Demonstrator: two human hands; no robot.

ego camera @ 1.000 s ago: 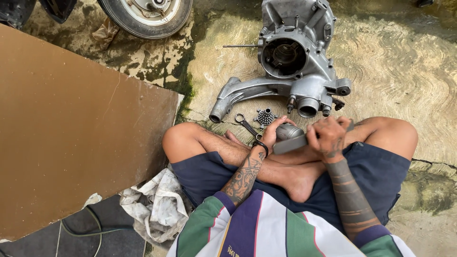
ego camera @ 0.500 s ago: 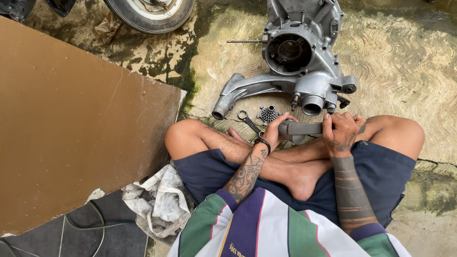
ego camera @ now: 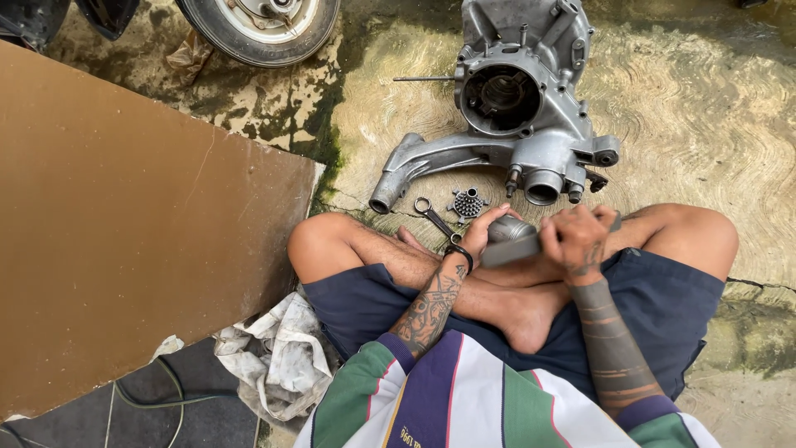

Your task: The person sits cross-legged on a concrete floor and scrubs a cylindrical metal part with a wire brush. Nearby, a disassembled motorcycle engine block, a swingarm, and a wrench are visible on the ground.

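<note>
We hold one grey metal part (ego camera: pixel 512 241) between both hands, just right of the frame's centre, above our crossed legs. Our left hand (ego camera: pixel 485 235) cups its rounded end, fingers curled around it; our right hand (ego camera: pixel 578 241) is closed in a fist over the other end, so both grips are holding the same piece. We cannot tell what the far end of the part looks like, since the right fist hides it.

Judging from how things lie, the work sits somewhere in the middle: the engine casing (ego camera: pixel 518 116) lies opened on the concrete floor (ego camera: pixel 705 124) in the upper centre, its round bore bare, with the part in our hands apart from it.

Counting outward: one ring spanner (ego camera: pixel 433 217) on the floor just beside our left knee; one small toothed, star-shaped piece (ego camera: pixel 468 204) next to it; one thin rod (ego camera: pixel 424 79) left of the casing; one casing. Further off, one wheel (ego camera: pixel 259 25) at the top edge, one brown board (ego camera: pixel 124 224) filling the left, one dirty rag (ego camera: pixel 278 357) at lower centre-left, and one dark cable (ego camera: pixel 157 403) below the board.
</note>
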